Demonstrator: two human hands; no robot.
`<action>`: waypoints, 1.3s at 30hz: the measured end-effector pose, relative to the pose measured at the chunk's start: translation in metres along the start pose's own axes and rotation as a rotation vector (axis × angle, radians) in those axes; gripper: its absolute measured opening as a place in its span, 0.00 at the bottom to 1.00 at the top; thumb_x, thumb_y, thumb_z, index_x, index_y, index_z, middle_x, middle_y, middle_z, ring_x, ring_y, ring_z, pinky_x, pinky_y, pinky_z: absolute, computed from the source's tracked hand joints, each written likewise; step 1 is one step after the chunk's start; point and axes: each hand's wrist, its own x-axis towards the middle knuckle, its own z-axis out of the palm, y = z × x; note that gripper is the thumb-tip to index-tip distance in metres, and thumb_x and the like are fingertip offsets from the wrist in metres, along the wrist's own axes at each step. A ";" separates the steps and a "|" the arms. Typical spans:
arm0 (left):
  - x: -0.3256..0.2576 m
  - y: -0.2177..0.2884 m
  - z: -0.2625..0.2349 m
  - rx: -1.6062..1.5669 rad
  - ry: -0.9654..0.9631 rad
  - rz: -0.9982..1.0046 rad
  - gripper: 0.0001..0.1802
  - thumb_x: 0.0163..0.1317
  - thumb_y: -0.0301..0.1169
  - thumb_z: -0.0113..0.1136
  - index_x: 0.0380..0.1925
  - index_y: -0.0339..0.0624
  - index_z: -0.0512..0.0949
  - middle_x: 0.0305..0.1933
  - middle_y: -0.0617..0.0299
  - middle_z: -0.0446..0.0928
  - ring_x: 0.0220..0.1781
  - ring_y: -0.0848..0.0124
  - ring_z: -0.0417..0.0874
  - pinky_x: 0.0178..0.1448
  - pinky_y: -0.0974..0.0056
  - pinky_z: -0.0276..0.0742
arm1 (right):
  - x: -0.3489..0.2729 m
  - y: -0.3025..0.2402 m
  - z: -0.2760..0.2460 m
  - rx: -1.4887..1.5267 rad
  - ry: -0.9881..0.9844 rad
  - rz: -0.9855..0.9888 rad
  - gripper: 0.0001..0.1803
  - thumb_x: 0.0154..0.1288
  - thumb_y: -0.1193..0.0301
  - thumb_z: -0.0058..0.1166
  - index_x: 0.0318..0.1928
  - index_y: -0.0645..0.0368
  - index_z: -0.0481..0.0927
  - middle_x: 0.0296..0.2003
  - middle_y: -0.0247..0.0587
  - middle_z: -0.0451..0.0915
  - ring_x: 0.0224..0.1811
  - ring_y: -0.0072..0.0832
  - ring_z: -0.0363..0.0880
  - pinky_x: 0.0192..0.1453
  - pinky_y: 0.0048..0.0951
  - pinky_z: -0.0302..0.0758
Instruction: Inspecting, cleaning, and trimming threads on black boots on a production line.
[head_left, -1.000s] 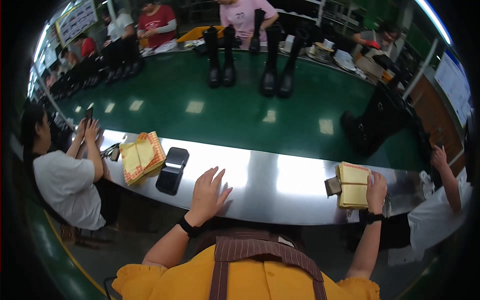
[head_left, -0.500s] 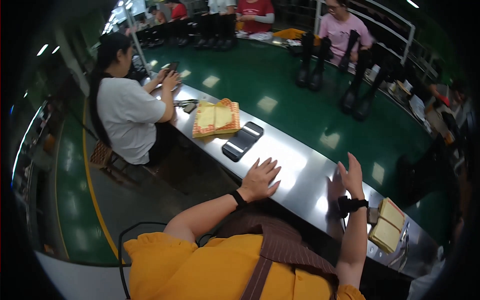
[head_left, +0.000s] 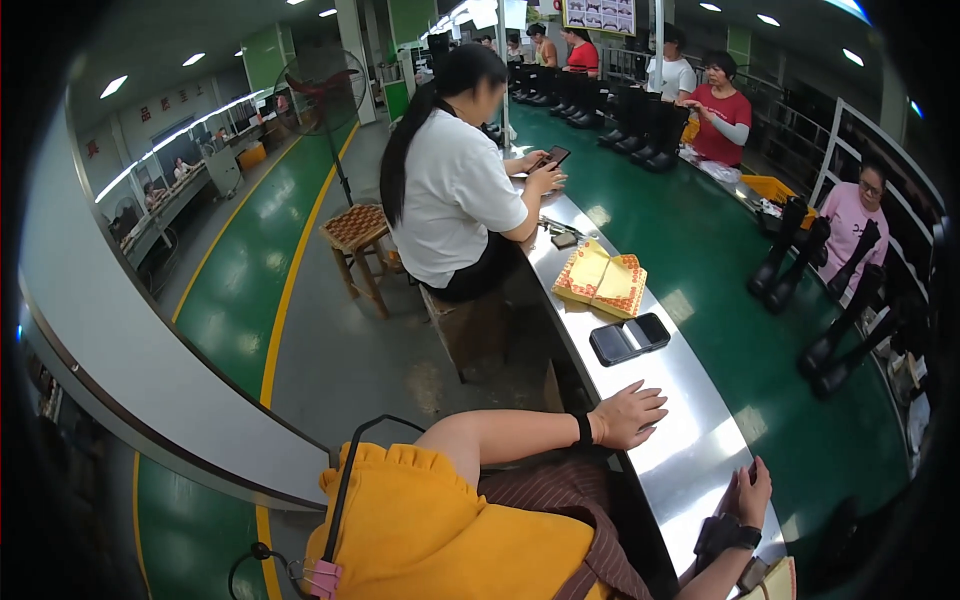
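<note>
My left hand [head_left: 628, 417] lies palm down at the near edge of the shiny metal bench [head_left: 672, 385], fingers stretched out and holding nothing. My right hand [head_left: 752, 492] rests on its side by the bench's far edge, its fingers extended and apart from the thumb, with nothing visible in it. Just beyond the left hand lies a flat black phone-like object [head_left: 630, 340] with a bright reflection across it. Farther along sits a stack of yellow paper sheets [head_left: 600, 280] with a red pattern. Part of another paper stack [head_left: 780, 580] shows beside my right wrist.
A green conveyor belt [head_left: 690, 250] runs along the bench, with black boots [head_left: 640, 125] standing along its far side. To my left a seated person in white [head_left: 455, 190] holds a phone [head_left: 550, 158]. A wooden stool [head_left: 357, 228] stands behind. Other people stand across the belt.
The view has swung left and up, so the bench and both hands appear farther right. My right hand, raised with fingers upward before, now lies lower at the bench's edge. My left hand stays flat.
</note>
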 end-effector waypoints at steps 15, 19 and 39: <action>-0.004 -0.004 0.003 -0.029 -0.067 -0.034 0.22 0.62 0.37 0.52 0.54 0.39 0.74 0.62 0.50 0.70 0.70 0.56 0.64 0.73 0.46 0.55 | -0.001 0.008 -0.002 -0.101 -0.061 -0.054 0.32 0.60 0.64 0.60 0.64 0.58 0.67 0.59 0.50 0.71 0.62 0.46 0.67 0.69 0.41 0.59; -0.006 -0.007 0.003 -0.072 -0.059 -0.054 0.23 0.62 0.39 0.52 0.54 0.39 0.74 0.63 0.50 0.69 0.71 0.56 0.63 0.74 0.47 0.53 | 0.002 0.011 -0.002 -0.097 -0.053 -0.070 0.33 0.58 0.67 0.61 0.63 0.60 0.67 0.59 0.51 0.68 0.62 0.47 0.66 0.68 0.39 0.61; -0.012 -0.016 0.003 -0.177 -0.070 -0.019 0.30 0.60 0.45 0.54 0.58 0.38 0.72 0.65 0.48 0.67 0.72 0.54 0.60 0.75 0.46 0.50 | 0.008 0.019 -0.006 -0.128 -0.068 0.114 0.33 0.58 0.70 0.61 0.63 0.62 0.67 0.60 0.52 0.70 0.65 0.42 0.66 0.69 0.36 0.62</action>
